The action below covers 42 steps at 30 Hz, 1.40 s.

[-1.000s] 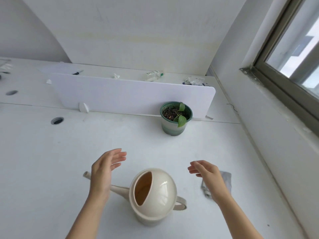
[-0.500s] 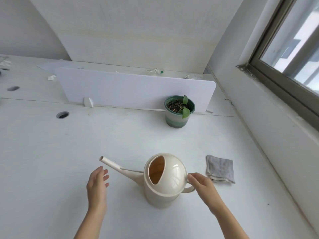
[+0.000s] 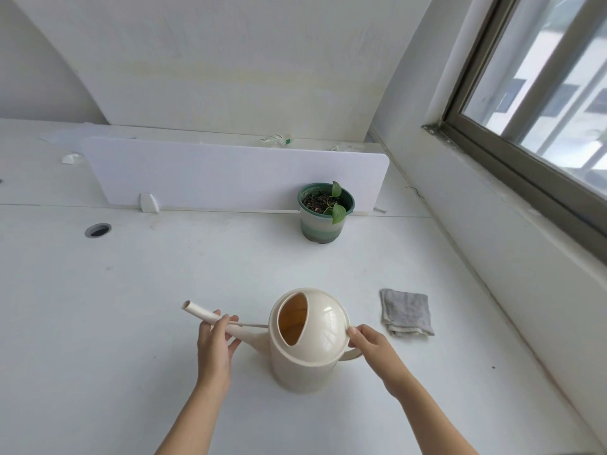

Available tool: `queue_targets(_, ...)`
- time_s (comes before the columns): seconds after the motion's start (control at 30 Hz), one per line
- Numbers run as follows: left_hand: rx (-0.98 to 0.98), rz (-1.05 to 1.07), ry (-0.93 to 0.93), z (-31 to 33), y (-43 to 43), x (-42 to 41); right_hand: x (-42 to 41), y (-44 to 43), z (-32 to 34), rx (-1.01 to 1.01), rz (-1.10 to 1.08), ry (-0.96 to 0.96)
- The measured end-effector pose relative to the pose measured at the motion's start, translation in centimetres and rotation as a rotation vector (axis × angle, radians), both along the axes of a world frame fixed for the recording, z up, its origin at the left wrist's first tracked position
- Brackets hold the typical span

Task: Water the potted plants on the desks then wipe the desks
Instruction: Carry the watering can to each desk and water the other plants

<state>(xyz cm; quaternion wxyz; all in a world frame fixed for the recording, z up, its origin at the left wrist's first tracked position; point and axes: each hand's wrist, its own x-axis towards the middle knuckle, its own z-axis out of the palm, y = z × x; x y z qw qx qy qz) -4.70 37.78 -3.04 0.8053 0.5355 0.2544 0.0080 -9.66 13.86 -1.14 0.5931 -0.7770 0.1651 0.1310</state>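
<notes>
A cream watering can [image 3: 308, 343] stands upright on the white desk [image 3: 131, 307], its long spout pointing left. My left hand [image 3: 215, 348] is wrapped around the spout partway along. My right hand [image 3: 372, 349] grips the handle on the can's right side. A green striped pot with a small leafy plant [image 3: 325, 211] sits farther back, against the white divider panel [image 3: 230, 175]. A folded grey cloth [image 3: 406, 311] lies flat on the desk, right of the can.
A round cable hole [image 3: 97, 230] is in the desk at the left. Behind the divider lies a second desk with small scraps and a white-green packet [image 3: 276, 139]. A wall and window sill [image 3: 525, 205] bound the desk on the right.
Both hands came in onto the watering can: the left closed on the spout, the right on the handle. The view shifted slightly, bringing the cloth into sight.
</notes>
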Motion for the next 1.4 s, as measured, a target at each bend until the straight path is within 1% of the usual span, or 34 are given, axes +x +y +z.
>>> queue_targets(0.23, -0.024, 0.088, -0.012, 0.5, -1.2, -0.9, 0.2, -0.3, -0.4, 0.037, -0.024, 0.018)
queue_targets(0.33, -0.017, 0.125, -0.014, 1.3, -1.5, -1.7, 0.1, -0.6, -0.2, 0.069, -0.03, -0.013)
queue_targets(0.47, -0.029, 0.173, -0.069, 2.9, -2.4, -3.6, -0.3, -1.6, 1.6, 0.113, -0.016, -0.051)
queue_targets(0.67, -0.025, 0.264, -0.194, 6.4, -3.7, -8.3, -2.1, -3.3, 5.1, 0.188, 0.096, -0.125)
queue_targets(0.87, 0.042, 0.38, -0.283, 8.6, -3.7, -14.6, -4.4, -3.3, 7.5, 0.244, 0.232, -0.157)
queue_targets(1.0, 0.079, 0.494, -0.317, 9.4, -2.6, -19.2, -5.8, -1.0, 8.7, 0.317, 0.388, -0.165)
queue_targets(1.17, 0.101, 0.606, -0.328, 9.8, 0.7, -24.5, -8.1, 3.6, 9.0, 0.327, 0.539, -0.135)
queue_targets(1.4, 0.101, 0.75, -0.311, 9.5, 7.6, -30.5, -11.5, 12.7, 9.2, 0.319, 0.652, -0.108)
